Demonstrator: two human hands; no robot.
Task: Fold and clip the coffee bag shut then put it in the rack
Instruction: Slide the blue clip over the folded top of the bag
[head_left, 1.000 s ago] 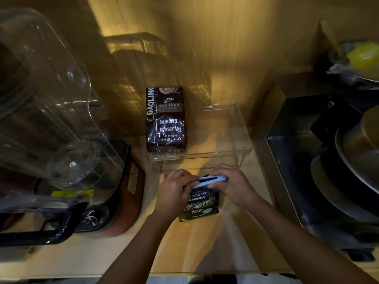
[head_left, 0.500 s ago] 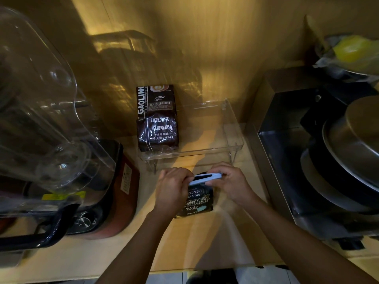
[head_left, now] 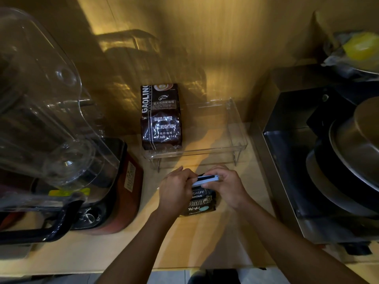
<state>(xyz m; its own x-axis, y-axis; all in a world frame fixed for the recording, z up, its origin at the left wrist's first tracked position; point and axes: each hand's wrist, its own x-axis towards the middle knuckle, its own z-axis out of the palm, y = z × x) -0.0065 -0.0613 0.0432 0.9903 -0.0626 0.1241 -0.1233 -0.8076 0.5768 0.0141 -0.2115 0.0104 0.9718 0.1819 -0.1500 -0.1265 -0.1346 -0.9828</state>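
Two coffee bags in view: small dark coffee bag (head_left: pixel 200 201) on the near counter between both hands; big Gaoling bag (head_left: pixel 161 117) upright at the rack's (head_left: pixel 239 128) left end; one pale-blue clip (head_left: pixel 206 179) across the folded top; left hand (head_left: pixel 176 191) and right hand (head_left: pixel 227 186) fingers closed on clip ends; bag looks light, soft, crinkly foil; likely slippery, so grip at the clipped fold.

On the desk (head_left: pixel 82 257), a blender (head_left: pixel 61 140) stands at the left and a rack (head_left: pixel 235 140) at the far middle, with a coffee bag (head_left: pixel 161 117) in its left end. Just near of the rack lies a small bag (head_left: pixel 200 203) (a clip (head_left: pixel 206 179) across its far edge) between the left hand (head_left: pixel 176 191) and right hand (head_left: pixel 227 185). Pans (head_left: pixel 348 160) sit right.
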